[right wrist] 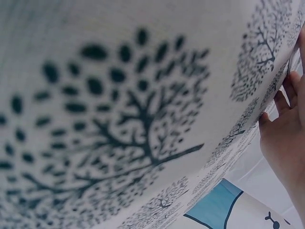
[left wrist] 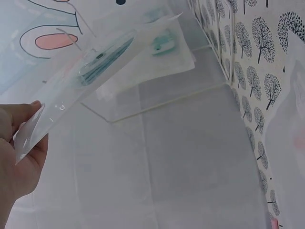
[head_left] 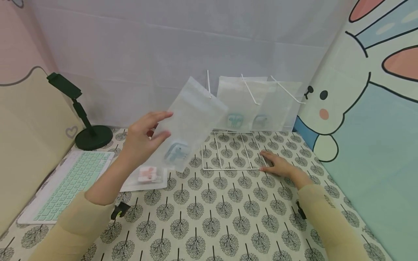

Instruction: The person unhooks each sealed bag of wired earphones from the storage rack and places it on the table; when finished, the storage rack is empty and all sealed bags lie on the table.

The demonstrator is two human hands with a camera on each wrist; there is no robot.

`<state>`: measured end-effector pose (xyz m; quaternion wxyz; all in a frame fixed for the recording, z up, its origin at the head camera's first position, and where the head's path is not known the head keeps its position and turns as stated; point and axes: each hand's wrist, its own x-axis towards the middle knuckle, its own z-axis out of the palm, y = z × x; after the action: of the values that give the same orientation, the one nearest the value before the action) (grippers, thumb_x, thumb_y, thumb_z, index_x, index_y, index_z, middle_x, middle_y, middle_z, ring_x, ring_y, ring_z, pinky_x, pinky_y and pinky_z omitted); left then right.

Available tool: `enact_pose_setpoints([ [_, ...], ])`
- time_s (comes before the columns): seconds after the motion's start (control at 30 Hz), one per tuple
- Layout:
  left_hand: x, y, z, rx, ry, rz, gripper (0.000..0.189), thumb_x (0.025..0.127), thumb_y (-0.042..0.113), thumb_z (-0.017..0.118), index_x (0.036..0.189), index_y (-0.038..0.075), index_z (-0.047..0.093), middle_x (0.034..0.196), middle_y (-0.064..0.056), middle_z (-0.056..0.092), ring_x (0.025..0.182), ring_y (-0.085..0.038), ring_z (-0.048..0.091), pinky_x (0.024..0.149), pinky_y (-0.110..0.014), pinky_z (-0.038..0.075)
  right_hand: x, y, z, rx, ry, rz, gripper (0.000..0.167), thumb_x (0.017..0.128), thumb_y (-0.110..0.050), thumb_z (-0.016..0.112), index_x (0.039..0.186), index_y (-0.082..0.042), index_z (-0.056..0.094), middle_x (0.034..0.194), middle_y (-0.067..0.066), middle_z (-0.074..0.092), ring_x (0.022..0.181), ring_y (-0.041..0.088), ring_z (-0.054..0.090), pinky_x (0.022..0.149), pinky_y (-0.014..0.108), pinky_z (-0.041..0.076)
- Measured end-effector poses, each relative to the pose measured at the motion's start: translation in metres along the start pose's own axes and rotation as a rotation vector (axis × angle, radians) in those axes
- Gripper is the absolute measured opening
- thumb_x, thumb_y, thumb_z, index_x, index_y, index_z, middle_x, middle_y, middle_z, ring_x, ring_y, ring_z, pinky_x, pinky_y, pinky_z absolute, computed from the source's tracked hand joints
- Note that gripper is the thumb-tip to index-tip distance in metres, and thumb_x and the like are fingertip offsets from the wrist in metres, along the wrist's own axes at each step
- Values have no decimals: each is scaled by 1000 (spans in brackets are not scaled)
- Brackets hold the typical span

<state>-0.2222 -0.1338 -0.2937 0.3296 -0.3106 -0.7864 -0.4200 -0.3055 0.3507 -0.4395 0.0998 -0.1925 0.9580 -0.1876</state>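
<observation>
My left hand point(head_left: 142, 136) pinches the edge of a frosted plastic pouch point(head_left: 192, 116) between thumb and fingers. The pouch hangs tilted above the table, and a small blue item point(head_left: 177, 151) shows through it. In the left wrist view the same pouch point(left wrist: 57, 109) is seen nearly edge-on. To its right, a white wire rack point(head_left: 235, 169) sits on the cloth, with two similar pouches point(head_left: 284, 94) upright between its dividers at the far end. My right hand point(head_left: 279, 165) lies beside the rack's near right corner, fingertips at its side wire, fingers loosely extended.
Another pouch with a pink and white item point(head_left: 148, 174) lies flat below my left hand. A mint-green keyboard point(head_left: 73, 185) and a dark green stand point(head_left: 93, 137) are at the left. Fabric curtains point(head_left: 372, 145) enclose the tree-print tablecloth point(head_left: 209, 224).
</observation>
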Motion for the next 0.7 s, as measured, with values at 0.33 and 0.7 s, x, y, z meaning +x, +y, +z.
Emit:
enact_pose_setpoints([
  [0.33,-6,15,-9,15,4,4,56,74,-6,76,125,12,63,122,-1,63,76,-8,44,55,-10,39,0,0,1,4,-1,-1,82,87,-48,62,148,-6,27,153,25,19,138,49,16,106,67,22],
  [0.7,-28,21,-21,34,-51,-101,60,75,-3,75,130,15,59,128,-2,59,81,-6,47,63,-8,49,-1,0,0,6,-4,1,83,87,-48,62,148,-6,27,153,25,19,137,49,17,106,67,22],
])
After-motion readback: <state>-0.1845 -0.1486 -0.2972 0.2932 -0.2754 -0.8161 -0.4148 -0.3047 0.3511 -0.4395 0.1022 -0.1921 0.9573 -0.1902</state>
